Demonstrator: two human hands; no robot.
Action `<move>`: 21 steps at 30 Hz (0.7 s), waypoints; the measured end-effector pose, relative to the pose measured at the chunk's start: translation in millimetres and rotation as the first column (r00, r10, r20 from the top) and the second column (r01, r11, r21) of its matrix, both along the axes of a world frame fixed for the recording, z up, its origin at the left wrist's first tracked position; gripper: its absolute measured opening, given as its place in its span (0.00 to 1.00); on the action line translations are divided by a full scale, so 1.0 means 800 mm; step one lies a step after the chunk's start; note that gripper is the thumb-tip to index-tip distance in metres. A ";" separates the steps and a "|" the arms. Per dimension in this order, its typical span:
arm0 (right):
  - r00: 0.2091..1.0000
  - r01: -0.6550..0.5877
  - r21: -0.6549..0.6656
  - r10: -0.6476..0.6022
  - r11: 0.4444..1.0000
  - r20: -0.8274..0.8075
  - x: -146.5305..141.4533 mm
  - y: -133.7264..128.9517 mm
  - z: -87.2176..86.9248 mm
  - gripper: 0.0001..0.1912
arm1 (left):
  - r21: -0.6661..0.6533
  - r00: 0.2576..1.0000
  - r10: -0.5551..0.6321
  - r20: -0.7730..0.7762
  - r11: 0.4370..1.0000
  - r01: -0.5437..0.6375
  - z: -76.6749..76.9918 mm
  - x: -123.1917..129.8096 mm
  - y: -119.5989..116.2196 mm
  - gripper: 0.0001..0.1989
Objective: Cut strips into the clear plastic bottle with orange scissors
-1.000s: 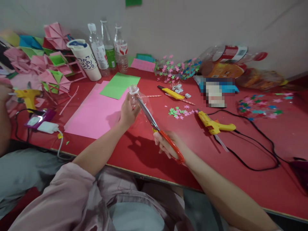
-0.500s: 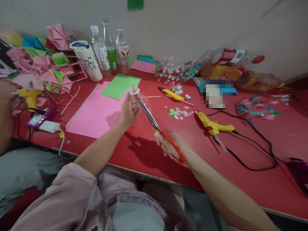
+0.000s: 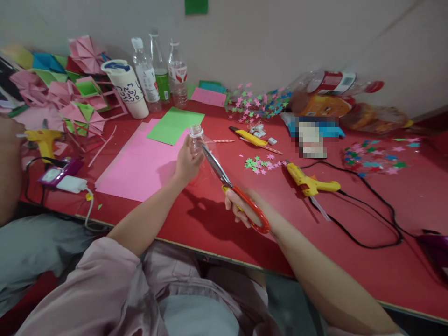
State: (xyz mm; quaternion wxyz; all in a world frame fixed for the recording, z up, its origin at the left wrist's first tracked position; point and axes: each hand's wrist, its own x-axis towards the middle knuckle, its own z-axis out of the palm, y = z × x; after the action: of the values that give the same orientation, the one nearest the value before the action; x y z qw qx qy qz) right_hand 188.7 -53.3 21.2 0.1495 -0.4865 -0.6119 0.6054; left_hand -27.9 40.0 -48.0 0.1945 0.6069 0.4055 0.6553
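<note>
My left hand [image 3: 188, 160] is wrapped round a clear plastic bottle piece [image 3: 196, 134], its white-ringed neck pointing up and away from me. In my right hand [image 3: 241, 205] are scissors [image 3: 250, 207] with red and yellow handles. The metal blades lie close together and point up and left, their tips at the bottle just below its neck. Whether plastic lies between the blades is too small to tell. Beneath and left of my left hand are a pink sheet [image 3: 136, 163] and a green sheet [image 3: 173, 125].
Yellow glue gun [image 3: 310, 181] with a black cord at right; loose paper stars [image 3: 261, 164] and a yellow cutter [image 3: 250, 137] beyond my hands. Upright bottles [image 3: 179, 77] and a white tumbler [image 3: 129, 88] stand behind. Another person's arm [image 3: 9, 168] is at far left, near a second glue gun [image 3: 44, 140].
The scissors and my right hand have shifted very slightly, with the red handle a little higher. Both hands keep their holds. The other person's hand has moved slightly.
</note>
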 end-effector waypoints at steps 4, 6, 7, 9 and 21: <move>1.000 0.014 0.006 -0.014 1.000 0.017 0.002 0.003 0.002 0.32 | -0.054 0.994 -0.082 0.068 0.995 0.085 -0.007 0.006 0.006 0.15; 1.000 0.017 -0.003 -0.017 1.000 0.017 0.002 0.004 0.005 0.32 | -0.090 0.992 -0.081 0.095 0.992 0.090 -0.006 0.008 0.006 0.16; 1.000 0.022 -0.007 -0.022 1.000 0.017 0.002 0.004 0.006 0.32 | -0.112 0.993 -0.062 0.101 0.991 0.074 -0.005 0.008 0.005 0.16; 0.999 0.038 -0.010 -0.038 0.999 0.024 0.001 0.004 0.009 0.30 | -0.156 0.993 -0.003 0.121 0.987 0.022 0.000 0.005 0.005 0.17; 0.955 0.292 0.089 -0.285 0.952 -0.083 0.001 0.009 0.013 0.27 | -0.306 0.905 -0.276 0.325 0.874 0.376 0.006 0.001 0.001 0.25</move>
State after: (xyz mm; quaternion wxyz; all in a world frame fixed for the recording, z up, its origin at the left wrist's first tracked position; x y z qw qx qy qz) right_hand 189.8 -45.8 31.6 0.2815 -0.5412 -0.5584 0.5621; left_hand -27.4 40.8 -43.5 0.4650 0.5251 0.3794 0.6034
